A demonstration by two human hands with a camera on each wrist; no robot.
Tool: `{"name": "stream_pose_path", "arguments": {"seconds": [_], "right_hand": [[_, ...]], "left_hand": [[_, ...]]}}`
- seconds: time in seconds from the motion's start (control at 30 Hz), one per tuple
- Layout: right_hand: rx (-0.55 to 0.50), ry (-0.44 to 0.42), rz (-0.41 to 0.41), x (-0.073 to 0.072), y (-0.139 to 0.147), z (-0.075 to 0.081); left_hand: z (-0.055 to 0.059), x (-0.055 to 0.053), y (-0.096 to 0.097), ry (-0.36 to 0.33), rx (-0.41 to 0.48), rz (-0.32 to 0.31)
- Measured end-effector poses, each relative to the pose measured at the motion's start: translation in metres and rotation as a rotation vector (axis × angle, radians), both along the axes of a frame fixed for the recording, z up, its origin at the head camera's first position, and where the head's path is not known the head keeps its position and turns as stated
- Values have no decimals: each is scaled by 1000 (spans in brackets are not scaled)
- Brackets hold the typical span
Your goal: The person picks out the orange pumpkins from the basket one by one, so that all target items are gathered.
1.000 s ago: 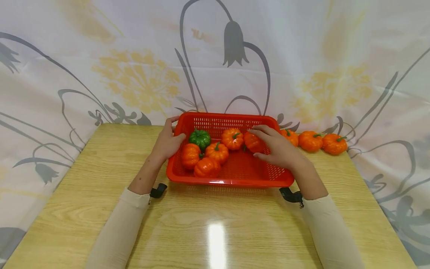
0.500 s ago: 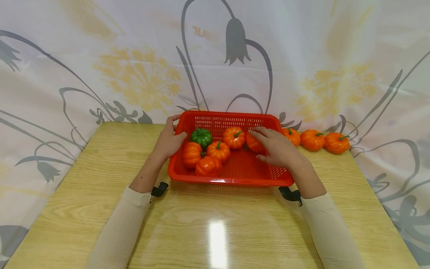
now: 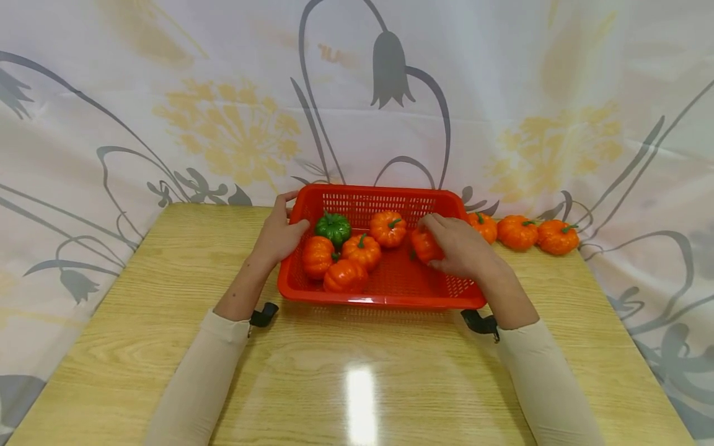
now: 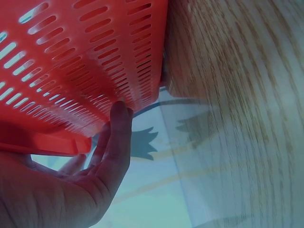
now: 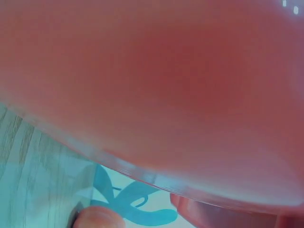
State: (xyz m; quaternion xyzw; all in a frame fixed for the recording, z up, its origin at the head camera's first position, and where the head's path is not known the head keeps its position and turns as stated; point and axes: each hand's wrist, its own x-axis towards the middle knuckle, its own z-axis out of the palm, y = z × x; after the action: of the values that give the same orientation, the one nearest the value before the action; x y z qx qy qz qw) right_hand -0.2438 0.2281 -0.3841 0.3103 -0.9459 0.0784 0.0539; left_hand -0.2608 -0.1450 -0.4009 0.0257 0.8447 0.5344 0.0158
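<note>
A red plastic basket (image 3: 390, 301) with slotted walls stands on the table. My left hand (image 3: 277, 234) grips its left rim, thumb on the inner side; in the left wrist view, fingers (image 4: 118, 128) touch the outer slotted wall. Inside the basket's right part, my right hand (image 3: 460, 248) holds an orange toy pumpkin (image 3: 426, 246), partly covered by the fingers. To its left lie a green pumpkin (image 3: 333, 229) and several orange pumpkins (image 3: 361, 252). The right wrist view is mostly filled by a blurred red surface, and the held pumpkin cannot be made out there.
Several more orange pumpkins (image 3: 517, 233) sit in a row on the wooden table (image 3: 312, 378), right of the basket by the back edge. A flower-printed cloth (image 3: 234, 99) hangs behind the table. Dark wrist mounts (image 3: 264, 314) are at both wrists.
My right fingers have curled further round the orange pumpkin, which has shifted slightly to the right and toward me. The left hand keeps its place on the basket's rim.
</note>
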Motion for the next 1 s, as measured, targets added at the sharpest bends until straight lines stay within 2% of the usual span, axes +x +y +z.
{"name": "stream_pose_path", "arguments": {"seconds": [0.17,0.27,0.47,0.63,0.77,1.0], "right_hand": [[33,-3,-6,0,0,0],[10,-21,-20,1,0,0],[-124,-106,-73,3,1,2],[-224,-135,-75,4,5,3],[-319,-136,-61,4,8,1],[-469,-82,-29,6,13,0]], "left_hand": [[-1,0,0,-2,5,0],[-1,0,0,-7,-1,2],[1,0,1,-4,-11,12],[1,1,1,-2,-12,9],[1,0,2,-1,-11,9],[1,0,0,0,-16,8]]}}
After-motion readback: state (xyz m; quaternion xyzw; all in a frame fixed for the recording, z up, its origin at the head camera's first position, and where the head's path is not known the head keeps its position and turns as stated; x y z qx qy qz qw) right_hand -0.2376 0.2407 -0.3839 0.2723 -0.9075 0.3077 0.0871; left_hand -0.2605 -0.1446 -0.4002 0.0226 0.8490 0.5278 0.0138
